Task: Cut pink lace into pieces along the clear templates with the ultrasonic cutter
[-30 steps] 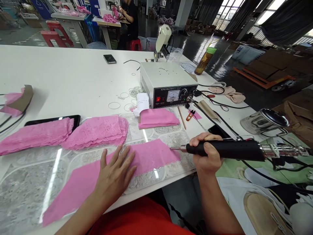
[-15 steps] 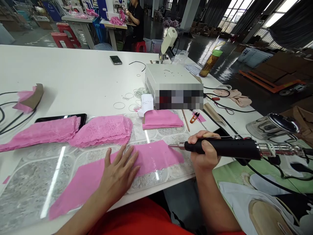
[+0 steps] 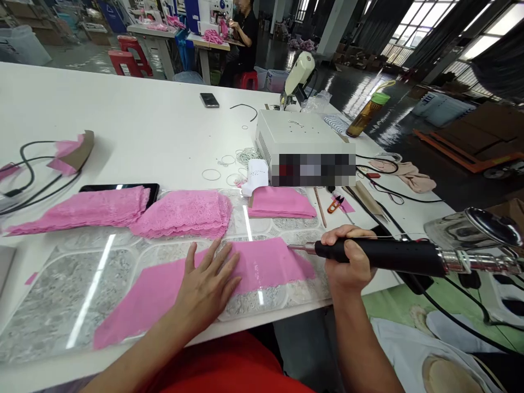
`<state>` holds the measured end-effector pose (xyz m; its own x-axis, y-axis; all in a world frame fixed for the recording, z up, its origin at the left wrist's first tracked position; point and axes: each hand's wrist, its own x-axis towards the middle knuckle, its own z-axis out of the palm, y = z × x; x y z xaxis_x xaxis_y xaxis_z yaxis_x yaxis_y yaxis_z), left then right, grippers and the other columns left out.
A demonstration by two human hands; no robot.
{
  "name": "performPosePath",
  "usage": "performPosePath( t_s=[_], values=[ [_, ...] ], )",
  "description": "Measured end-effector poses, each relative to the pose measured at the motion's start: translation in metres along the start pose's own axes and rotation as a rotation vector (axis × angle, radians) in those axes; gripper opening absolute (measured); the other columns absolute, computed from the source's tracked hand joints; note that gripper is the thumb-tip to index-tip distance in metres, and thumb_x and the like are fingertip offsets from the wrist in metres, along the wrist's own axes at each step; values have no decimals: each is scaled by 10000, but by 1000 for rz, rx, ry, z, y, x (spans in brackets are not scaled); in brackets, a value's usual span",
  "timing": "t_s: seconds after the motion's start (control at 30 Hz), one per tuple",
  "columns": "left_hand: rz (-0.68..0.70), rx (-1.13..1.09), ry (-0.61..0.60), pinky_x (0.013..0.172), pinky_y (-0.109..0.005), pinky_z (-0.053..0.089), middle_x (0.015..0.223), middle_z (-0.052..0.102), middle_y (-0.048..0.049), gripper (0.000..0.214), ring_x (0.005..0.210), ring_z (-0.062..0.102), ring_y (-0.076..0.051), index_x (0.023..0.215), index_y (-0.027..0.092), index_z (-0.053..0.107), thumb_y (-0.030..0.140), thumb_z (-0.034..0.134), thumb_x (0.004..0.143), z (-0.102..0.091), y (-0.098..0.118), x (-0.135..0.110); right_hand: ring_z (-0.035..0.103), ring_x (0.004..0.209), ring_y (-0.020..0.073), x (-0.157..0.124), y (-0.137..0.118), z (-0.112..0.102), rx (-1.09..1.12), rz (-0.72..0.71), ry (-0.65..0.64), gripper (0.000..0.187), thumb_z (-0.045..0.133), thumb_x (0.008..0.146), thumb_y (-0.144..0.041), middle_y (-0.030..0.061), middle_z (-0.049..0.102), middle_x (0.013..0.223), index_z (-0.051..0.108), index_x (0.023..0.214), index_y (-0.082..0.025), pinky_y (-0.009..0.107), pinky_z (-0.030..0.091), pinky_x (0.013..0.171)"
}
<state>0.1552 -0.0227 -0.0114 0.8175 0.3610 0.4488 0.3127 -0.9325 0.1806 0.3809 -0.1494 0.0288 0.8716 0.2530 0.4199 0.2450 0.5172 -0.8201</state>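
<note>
A flat pink fabric piece [image 3: 262, 267] lies across a clear, patterned mat [image 3: 118, 284] near the table's front edge. My left hand [image 3: 210, 286] rests on the middle of the fabric, palm down with the fingers spread. In my right hand [image 3: 352, 259] is a black pen-shaped hand tool [image 3: 393, 255] with a thin metal tip, held level with its cable end to the right. The tip is at the upper right edge of the fabric; whether it touches I cannot tell. Behind lie a folded pink fabric stack [image 3: 282, 202] and a pink lace stack [image 3: 184, 214].
A pale metal box [image 3: 303, 128] stands at the back. Orange thread snips [image 3: 335, 204] and a brown stick [image 3: 320, 207] lie before it. More pink lace [image 3: 82, 210] partly covers a black tablet [image 3: 153, 195]. A lidded glass jar [image 3: 454, 232] and cables are at right. A person works at a sewing machine beyond.
The whole view has shifted slightly, so things appear further right. Both hands and the tool keep nearly the same place on the fabric.
</note>
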Motion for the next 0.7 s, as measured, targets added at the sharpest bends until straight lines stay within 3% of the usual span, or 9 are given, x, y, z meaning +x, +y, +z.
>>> performPosePath(
  t_s=[0.43,0.7],
  values=[
    [-41,12,-22,1169,-557,69,1313,601,-75,307,1308,463,-296,1186,216,629,366,500,952,-9,1,-5,504,545,93,-16,9,43,86,59,-50,111,576,665,-216,-37,506,736,524,763,-211,300,470,547],
    [-47,20,-11,1170,-562,72,1309,604,-75,304,1315,457,-284,1185,227,630,373,521,943,-7,0,-7,510,543,101,-16,11,47,43,41,-74,107,580,663,-224,-44,505,718,515,748,-219,308,470,542]
  ],
)
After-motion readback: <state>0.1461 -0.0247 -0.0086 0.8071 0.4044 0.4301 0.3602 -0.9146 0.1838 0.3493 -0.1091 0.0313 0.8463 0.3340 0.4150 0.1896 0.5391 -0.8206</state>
